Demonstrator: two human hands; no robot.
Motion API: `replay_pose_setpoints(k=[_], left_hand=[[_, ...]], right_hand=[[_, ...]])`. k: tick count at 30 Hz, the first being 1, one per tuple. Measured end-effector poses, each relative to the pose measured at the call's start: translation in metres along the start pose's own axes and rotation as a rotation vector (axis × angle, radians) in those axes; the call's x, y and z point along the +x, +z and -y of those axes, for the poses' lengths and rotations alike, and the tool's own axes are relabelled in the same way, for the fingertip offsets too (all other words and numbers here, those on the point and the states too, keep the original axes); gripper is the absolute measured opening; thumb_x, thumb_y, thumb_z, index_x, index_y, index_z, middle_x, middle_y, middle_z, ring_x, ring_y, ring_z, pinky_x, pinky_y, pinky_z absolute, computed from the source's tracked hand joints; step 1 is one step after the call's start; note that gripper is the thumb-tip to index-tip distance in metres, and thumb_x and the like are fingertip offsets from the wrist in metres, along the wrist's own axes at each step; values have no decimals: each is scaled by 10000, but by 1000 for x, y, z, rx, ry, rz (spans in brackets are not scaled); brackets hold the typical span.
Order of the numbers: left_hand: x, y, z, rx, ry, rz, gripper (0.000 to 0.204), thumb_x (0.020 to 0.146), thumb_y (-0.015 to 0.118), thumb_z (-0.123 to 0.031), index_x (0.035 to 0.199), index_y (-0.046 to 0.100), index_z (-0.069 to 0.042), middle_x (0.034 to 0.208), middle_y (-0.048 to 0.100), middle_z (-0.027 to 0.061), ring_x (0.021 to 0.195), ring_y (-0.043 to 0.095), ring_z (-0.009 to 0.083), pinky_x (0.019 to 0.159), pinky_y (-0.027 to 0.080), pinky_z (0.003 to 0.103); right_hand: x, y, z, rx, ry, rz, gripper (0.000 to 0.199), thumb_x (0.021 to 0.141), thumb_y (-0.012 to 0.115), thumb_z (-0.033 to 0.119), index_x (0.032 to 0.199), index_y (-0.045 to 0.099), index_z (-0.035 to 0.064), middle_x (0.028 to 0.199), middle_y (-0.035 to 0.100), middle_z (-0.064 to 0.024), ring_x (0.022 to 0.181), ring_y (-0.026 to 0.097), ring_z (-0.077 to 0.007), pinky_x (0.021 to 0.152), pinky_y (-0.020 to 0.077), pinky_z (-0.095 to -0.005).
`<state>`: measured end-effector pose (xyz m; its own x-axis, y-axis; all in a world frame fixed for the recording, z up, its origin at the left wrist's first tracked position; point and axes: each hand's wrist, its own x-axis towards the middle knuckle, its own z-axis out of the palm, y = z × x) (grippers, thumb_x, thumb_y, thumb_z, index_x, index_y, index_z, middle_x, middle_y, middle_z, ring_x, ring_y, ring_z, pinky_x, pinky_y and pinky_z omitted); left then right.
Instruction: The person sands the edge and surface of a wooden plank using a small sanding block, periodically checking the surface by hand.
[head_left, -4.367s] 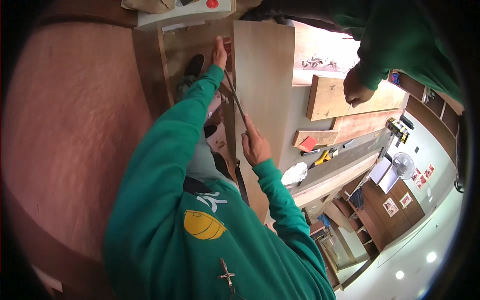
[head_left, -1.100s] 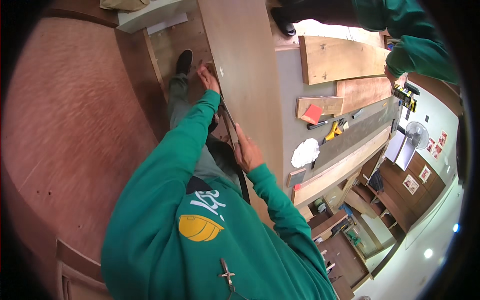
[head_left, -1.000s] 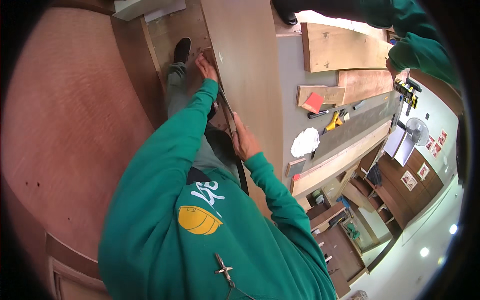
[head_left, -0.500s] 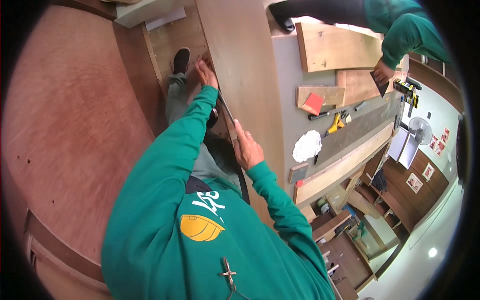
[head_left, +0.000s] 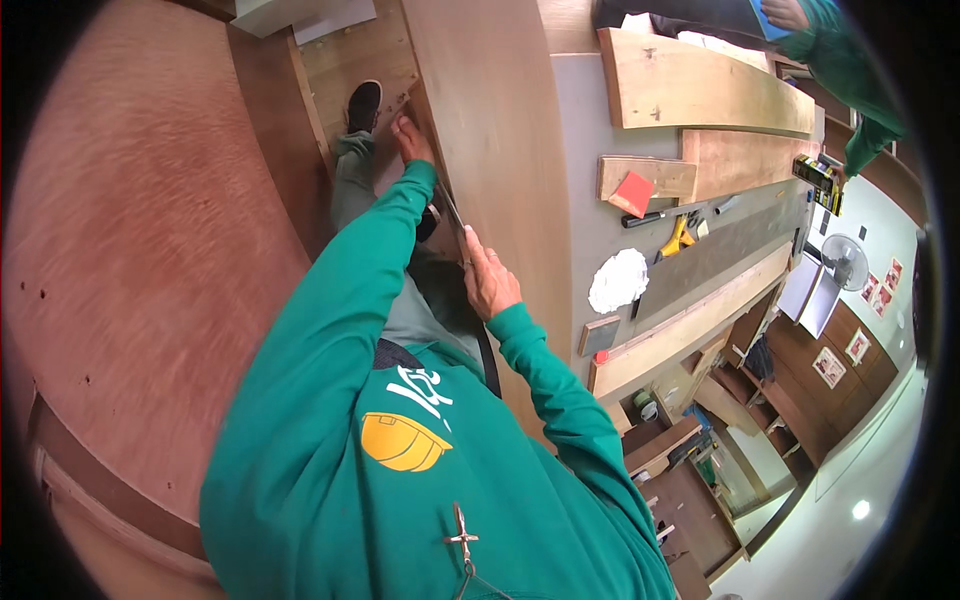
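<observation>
My right hand (head_left: 490, 278) is closed round the near end of a long, narrow dark metal tool (head_left: 453, 210), which looks like a file. The tool lies along the left edge of a wide wooden board (head_left: 500, 150). Farther up that edge, my left hand (head_left: 412, 140) is closed against the board's side. What its fingers grip is hidden, and the tool's far end disappears near that wrist.
Right of the board, a grey worktop (head_left: 590, 130) carries thick planks (head_left: 700, 85), a red sanding sheet (head_left: 632, 193), a yellow-handled tool (head_left: 677, 237) and a white crumpled wad (head_left: 618, 280). A co-worker's hand (head_left: 785, 14) shows at top right. A reddish panel (head_left: 150, 260) stands left.
My right hand has shifted slightly up and left with the tool. The co-worker's hand has left the planks, and its dark scraper is out of sight. The view has shifted a little.
</observation>
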<state>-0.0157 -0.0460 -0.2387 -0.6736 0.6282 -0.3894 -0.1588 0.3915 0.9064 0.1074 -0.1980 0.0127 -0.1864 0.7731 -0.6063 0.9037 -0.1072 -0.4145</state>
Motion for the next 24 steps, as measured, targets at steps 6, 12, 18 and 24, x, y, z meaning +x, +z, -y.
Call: replay_pose_setpoints(k=[6,12,18,24], left_hand=[[-27,-13,13,-28,-97,15,528,1003,315,-406,1311,402,14,1267,485,255,1180,477,364,1009,361,398],[-41,1,0,-49,-1,133,510,1001,328,-417,1287,413,-3,1216,509,231,1108,508,333,969,387,391],[10,-24,68,-233,-247,393,593,986,305,-503,1312,422,-22,1155,588,149,1062,556,246,912,442,348],[-21,-49,-16,92,-465,761,633,969,317,-541,1343,424,-41,1245,560,123,1048,595,263,911,446,421]], right_hand=[[-27,-1,-9,40,34,29,629,897,493,158,1466,230,211,1058,553,-225,826,589,-460,708,489,-529],[-43,0,-16,41,66,-14,622,894,497,169,1460,244,221,1048,549,-217,789,596,-450,690,486,-542],[-27,18,-18,35,-59,-77,588,898,491,144,1444,279,195,1012,567,-234,820,581,-451,707,486,-518],[-99,-14,-56,299,-151,-220,613,868,516,102,1441,308,168,1057,576,-226,920,574,-420,793,473,-477]])
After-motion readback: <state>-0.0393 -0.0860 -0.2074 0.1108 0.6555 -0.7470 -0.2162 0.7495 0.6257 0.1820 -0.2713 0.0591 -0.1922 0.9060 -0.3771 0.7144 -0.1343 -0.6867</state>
